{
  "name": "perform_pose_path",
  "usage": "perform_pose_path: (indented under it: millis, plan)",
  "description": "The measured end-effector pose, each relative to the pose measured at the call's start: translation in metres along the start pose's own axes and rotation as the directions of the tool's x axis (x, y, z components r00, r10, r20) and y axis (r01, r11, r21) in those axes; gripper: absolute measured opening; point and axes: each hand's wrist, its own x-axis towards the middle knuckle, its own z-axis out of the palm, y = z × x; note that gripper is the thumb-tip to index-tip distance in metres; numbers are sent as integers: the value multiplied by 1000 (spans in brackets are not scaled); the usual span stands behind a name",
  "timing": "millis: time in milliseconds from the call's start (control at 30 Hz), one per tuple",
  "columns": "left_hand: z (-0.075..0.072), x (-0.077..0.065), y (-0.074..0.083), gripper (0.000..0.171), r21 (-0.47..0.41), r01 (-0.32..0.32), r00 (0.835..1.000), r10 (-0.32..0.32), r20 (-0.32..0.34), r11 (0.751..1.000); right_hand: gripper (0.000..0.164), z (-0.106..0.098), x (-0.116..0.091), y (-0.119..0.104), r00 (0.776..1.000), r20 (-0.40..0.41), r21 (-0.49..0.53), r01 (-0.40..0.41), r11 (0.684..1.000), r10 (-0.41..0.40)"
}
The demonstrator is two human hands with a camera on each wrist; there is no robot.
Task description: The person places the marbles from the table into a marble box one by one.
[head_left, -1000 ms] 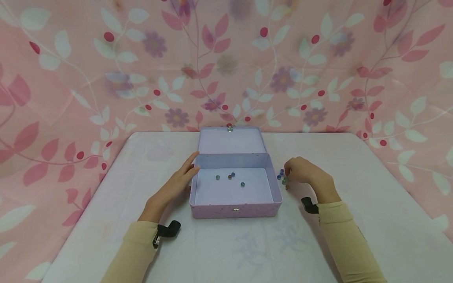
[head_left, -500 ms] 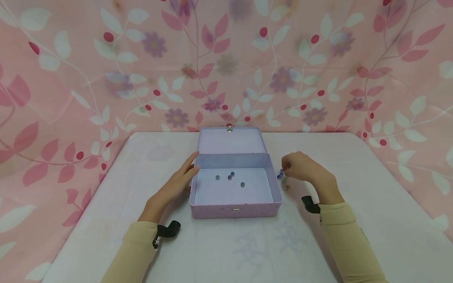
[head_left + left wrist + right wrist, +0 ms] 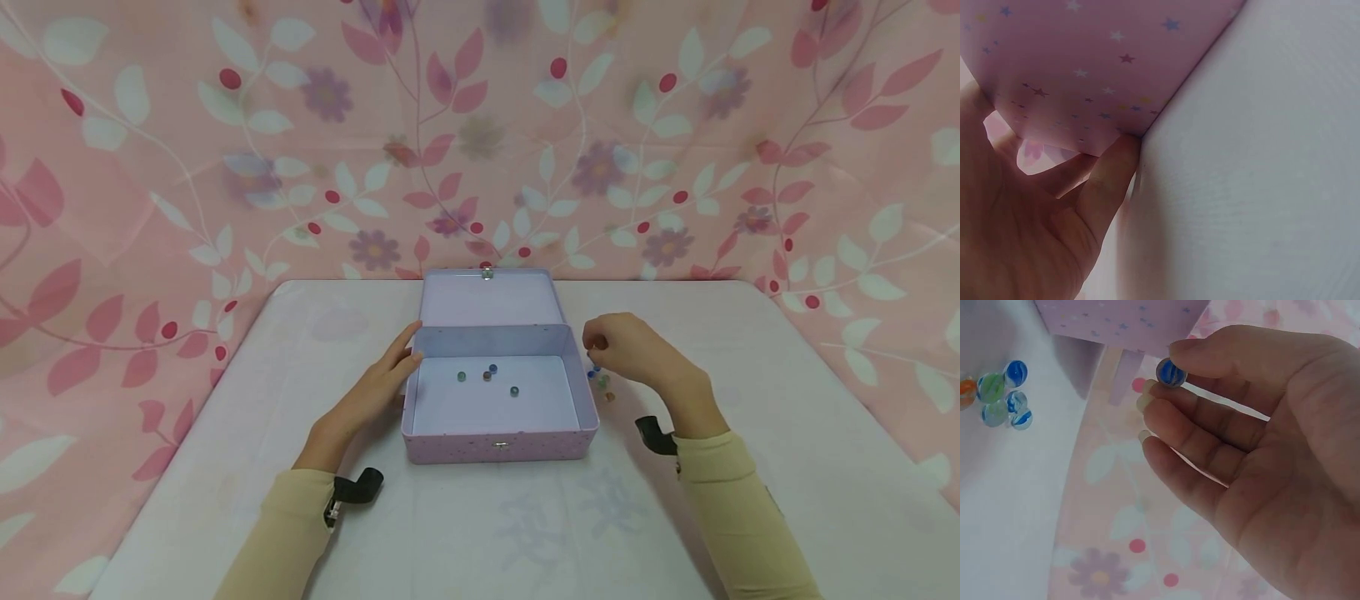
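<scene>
In the right wrist view, my right hand (image 3: 1241, 419) pinches a blue marble (image 3: 1171, 373) between thumb and fingertips. In the head view that right hand (image 3: 641, 350) hangs just right of an open lilac box (image 3: 495, 447). Below it on the table lie several loose marbles, among them a green marble (image 3: 991, 387) and an orange marble (image 3: 966, 392). My left hand (image 3: 367, 396) rests against the box's left side, its fingers extended; in the left wrist view, fingertips touch the star-printed wall (image 3: 1104, 69). Inside the box are several marbles, one green (image 3: 461, 377) and one brown (image 3: 487, 377).
The box's lid (image 3: 491, 298) stands open at the back, with a metal clasp (image 3: 487, 272) on its edge. A white cloth covers the table (image 3: 337, 325). Behind it hangs a pink floral curtain (image 3: 480, 142).
My right hand has risen from the loose marbles and moved left toward the box's right wall. My left hand and the box have stayed put.
</scene>
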Motion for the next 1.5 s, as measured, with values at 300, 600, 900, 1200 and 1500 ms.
perform_pose_path:
  millis: [300,600,900,1200,1500]
  plan:
    - [3,19,-30,63,-6,-42,998,42,-37,999,7,1,-1,-16,994,-79,-13,74,997,-74]
    - [4,19,-29,63,-13,-35,999,35,-36,999,5,7,-1,-30,988,-98,-57,118,991,-124]
    - [4,20,-31,63,-13,-40,999,40,-33,999,7,16,2,-35,985,-97,-82,135,987,-143]
    - [4,18,-29,65,-16,-43,999,43,-34,999,4,33,10,-43,987,-27,-113,157,981,-161]
    - [3,19,-31,63,-21,-32,999,31,-37,999,11,54,17,-45,967,-31,-221,238,946,-251]
